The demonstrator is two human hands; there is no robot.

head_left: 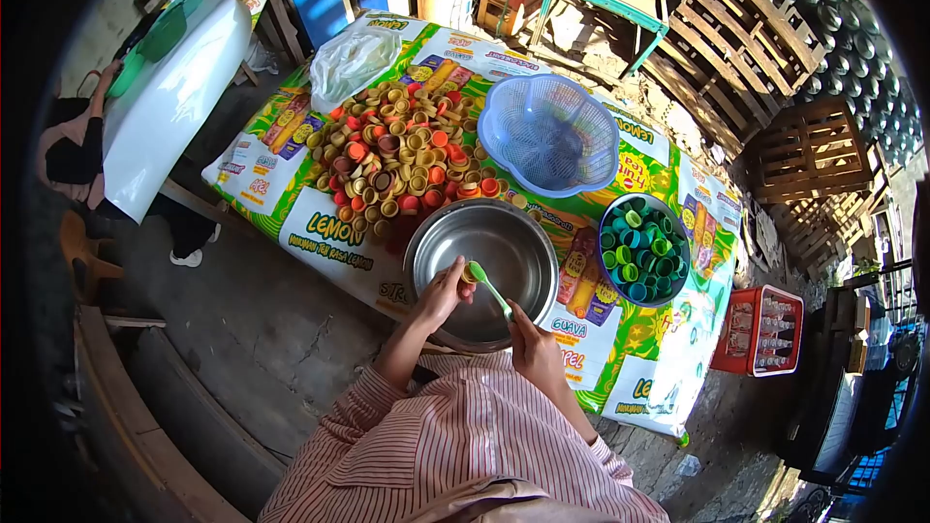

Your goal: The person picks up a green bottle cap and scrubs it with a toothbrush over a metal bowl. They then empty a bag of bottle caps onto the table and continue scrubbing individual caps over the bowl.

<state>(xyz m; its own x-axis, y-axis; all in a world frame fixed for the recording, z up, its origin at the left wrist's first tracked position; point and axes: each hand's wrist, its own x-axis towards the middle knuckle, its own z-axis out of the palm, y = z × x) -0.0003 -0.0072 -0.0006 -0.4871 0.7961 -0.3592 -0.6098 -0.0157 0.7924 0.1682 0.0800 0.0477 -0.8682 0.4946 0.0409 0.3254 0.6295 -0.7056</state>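
Observation:
My left hand (pixel 442 296) pinches a yellowish bottle cap (pixel 469 275) over the near part of a steel basin (pixel 531 223). In my right hand (pixel 533 349) is a slim pale-green toothbrush (pixel 494 292), gripped by its handle. Its head reaches the cap, and the bristles are too small to make out. The basin's visible inside is bare metal. Just beyond it lies a large loose pile of yellow, orange and red bottle caps (pixel 407 157). A bowl of green and teal caps (pixel 641 248) stands to the right.
A blue plastic basket (pixel 548 136) and a white plastic bag (pixel 356 66) rest on the printed tablecloth (pixel 329 232). Red crate (pixel 760 329) with bottles stands right of the table. Wooden pallets (pixel 741 24) lie beyond. At left, another person (pixel 82 150) reaches toward green containers.

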